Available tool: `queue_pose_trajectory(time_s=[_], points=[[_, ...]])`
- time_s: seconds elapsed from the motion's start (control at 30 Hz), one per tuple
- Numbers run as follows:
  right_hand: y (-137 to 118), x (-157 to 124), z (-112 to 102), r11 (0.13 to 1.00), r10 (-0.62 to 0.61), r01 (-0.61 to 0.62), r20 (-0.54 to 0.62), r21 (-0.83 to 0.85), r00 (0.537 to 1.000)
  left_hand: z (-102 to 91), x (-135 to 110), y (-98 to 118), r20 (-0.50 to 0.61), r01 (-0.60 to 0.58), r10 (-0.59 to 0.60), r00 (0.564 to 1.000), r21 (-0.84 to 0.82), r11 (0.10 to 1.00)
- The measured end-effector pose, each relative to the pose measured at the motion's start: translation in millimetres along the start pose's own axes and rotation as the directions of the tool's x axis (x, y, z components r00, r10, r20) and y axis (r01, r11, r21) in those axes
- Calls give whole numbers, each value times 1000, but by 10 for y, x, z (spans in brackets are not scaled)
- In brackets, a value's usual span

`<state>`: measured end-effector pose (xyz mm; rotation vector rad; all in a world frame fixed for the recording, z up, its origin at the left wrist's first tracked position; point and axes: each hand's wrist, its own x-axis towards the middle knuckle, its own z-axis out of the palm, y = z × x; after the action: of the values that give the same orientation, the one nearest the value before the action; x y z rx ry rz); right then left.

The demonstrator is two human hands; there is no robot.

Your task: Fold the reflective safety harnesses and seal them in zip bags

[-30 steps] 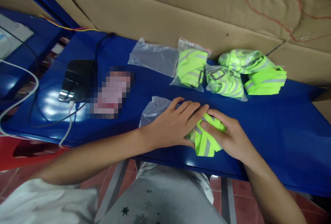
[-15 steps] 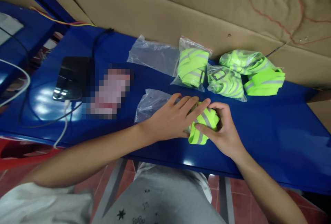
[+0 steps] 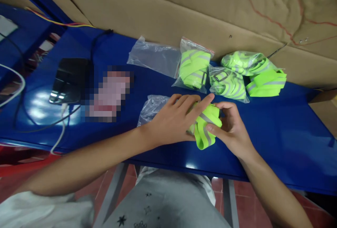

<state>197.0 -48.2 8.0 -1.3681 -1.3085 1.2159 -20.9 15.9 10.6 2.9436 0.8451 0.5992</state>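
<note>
A folded bundle of neon yellow-green reflective strap (image 3: 206, 128) with grey stripes sits between my hands above the blue table. My right hand (image 3: 234, 131) grips its right side, thumb on top and fingers behind. From the left, my left hand (image 3: 177, 117) reaches over a clear plastic bag (image 3: 151, 108) and holds it near its mouth, its fingers stretched across the bundle's left part. The bag's crumpled end sticks out left of that hand. My left palm hides the bag's mouth, so how far the strap is inside it cannot be seen.
Behind my hands lie bagged strap bundles (image 3: 195, 68), a loose strap bundle (image 3: 267, 84) and a flat clear bag (image 3: 156, 57). To the left are a black device (image 3: 70, 80) with cables and a blurred-out item (image 3: 109, 96). Cardboard (image 3: 158, 13) lines the table's back.
My right hand has shifted slightly, and its thumb has moved right along the strap. The strap's lower loop now hangs more open. My left hand keeps nearly the same place.
</note>
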Motion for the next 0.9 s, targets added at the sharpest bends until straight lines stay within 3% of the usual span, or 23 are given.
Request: queue_pose_trajectory(time_s=[0.1, 0.27, 0.7, 0.9], points=[[-17, 17, 22, 999, 24, -24, -10, 28, 1000, -6, 13, 50, 13, -10, 10, 1000, 0, 1000], [36, -1, 256, 987, -54, 40, -85, -157, 995, -40, 65, 216, 108, -46, 36, 994, 94, 995], [49, -9, 300, 976, -78, 57, -96, -211, 992, -40, 52, 220, 89, -64, 58, 994, 65, 996], [111, -12, 358, 979, -101, 71, -148, -192, 984, 3, 65, 262, 4, -91, 91, 996, 137, 986]])
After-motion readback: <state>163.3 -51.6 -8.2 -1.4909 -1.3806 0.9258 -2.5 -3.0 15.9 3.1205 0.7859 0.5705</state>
